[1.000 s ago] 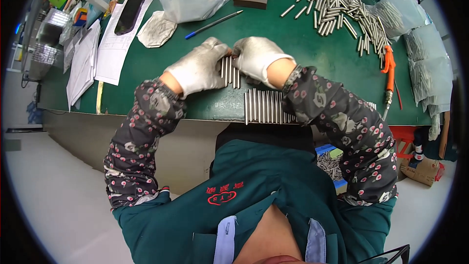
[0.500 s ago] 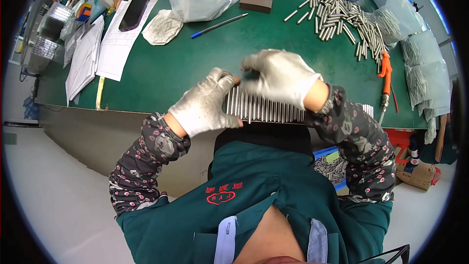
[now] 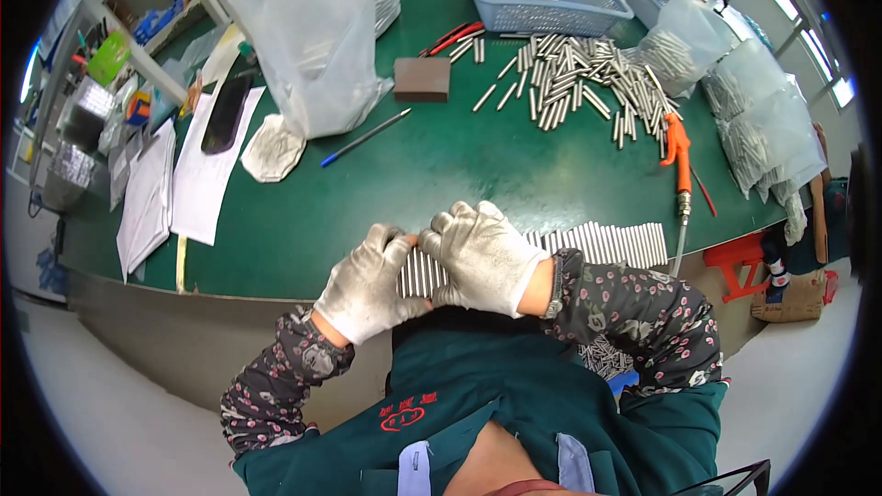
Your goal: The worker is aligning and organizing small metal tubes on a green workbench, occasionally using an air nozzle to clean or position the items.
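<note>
Both my hands wear whitish gloves and meet at the near edge of the green table. Between them lies a short row of shiny metal pins, side by side. My left hand is curled round the left end of this row, thumb at the near ends and fingers at the far ends. In the same way my right hand grips the row from the right, its palm hiding part of it. A longer row of metal pins continues rightward past my right wrist along the table edge.
A heap of loose pins lies before a blue basket. An orange air gun and bagged pins are at right. Leftward are a brown block, pen, plastic bag, cloth, phone and papers.
My right hand has come down onto the pins and closed on them, close beside my left hand. The view has tilted, so the table's far side shows more.
</note>
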Tool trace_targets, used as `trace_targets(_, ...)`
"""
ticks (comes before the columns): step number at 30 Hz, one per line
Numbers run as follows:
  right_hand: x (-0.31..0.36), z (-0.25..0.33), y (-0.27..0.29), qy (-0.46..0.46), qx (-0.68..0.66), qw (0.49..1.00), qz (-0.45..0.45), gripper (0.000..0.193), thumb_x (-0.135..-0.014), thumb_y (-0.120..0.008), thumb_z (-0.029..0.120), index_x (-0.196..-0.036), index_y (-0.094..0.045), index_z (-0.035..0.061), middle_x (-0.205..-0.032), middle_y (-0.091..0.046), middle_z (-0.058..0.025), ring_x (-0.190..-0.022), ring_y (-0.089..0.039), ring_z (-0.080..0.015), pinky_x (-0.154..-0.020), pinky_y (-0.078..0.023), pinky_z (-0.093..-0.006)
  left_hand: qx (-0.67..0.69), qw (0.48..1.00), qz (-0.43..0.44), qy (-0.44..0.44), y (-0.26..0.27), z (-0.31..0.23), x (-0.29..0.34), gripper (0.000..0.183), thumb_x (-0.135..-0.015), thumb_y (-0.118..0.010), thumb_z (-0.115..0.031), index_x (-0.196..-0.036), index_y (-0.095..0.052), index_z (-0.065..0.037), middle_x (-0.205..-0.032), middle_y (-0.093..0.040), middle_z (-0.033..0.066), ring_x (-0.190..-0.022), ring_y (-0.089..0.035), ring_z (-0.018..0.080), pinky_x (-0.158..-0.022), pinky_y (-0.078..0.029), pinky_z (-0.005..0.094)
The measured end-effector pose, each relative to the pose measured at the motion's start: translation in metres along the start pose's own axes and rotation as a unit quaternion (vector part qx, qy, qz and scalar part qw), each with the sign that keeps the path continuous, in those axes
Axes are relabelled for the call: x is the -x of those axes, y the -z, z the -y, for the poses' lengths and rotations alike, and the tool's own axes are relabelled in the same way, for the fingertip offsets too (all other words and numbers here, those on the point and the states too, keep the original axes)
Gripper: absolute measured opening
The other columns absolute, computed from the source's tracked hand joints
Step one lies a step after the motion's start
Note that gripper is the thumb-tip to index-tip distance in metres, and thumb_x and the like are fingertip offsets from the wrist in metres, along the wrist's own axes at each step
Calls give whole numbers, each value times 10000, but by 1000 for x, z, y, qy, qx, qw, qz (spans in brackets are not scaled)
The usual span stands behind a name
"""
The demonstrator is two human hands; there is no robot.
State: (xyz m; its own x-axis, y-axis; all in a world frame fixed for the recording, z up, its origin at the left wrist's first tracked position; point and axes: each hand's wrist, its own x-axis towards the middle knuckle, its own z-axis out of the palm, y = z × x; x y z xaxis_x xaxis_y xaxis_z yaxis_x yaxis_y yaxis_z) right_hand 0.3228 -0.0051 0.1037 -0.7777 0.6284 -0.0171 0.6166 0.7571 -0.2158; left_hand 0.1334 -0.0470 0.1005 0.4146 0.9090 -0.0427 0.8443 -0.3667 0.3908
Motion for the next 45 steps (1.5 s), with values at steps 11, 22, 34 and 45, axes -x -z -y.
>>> trace_targets(11,33,-168,30,-305,31,949,-75,372,-820,-605,203,-1187,-608,142,-1012,-643,-119,-960,-612,-300,-822,-488,-399,-10,999,-8,-47,33,10,-135,534,-758,-715,-223,-1204,-512,-10,-1146,-496,141,-952,-569,268,-826,-488,365)
trace_targets(22,-11,-154,17,-228,-5,970,-79,416,-755,-546,-22,-1149,-617,90,-1020,-583,-171,-983,-585,-343,-847,-476,-406,11,997,67,-41,-3,-6,-225,595,-809,-677,-249,-1317,-465,-20,-1342,-414,172,-1199,-480,339,-1011,-409,375)
trace_targets(34,8,-167,7,-148,-76,973,-158,273,-771,-645,83,-1042,-659,103,-905,-630,-116,-897,-621,-299,-801,-490,-395,43,995,70,-55,-4,-9,-196,662,-691,-790,-207,-1280,-512,-89,-1282,-437,117,-1093,-560,271,-933,-480,331)
trace_targets(45,3,-164,12,-13,18,989,-147,211,-745,-687,149,-948,-662,100,-880,-597,-95,-842,-608,-292,-729,-496,-395,60,993,38,-95,-13,0,-202,662,-675,-797,-193,-1266,-520,-79,-1260,-454,116,-1124,-537,286,-958,-462,339)
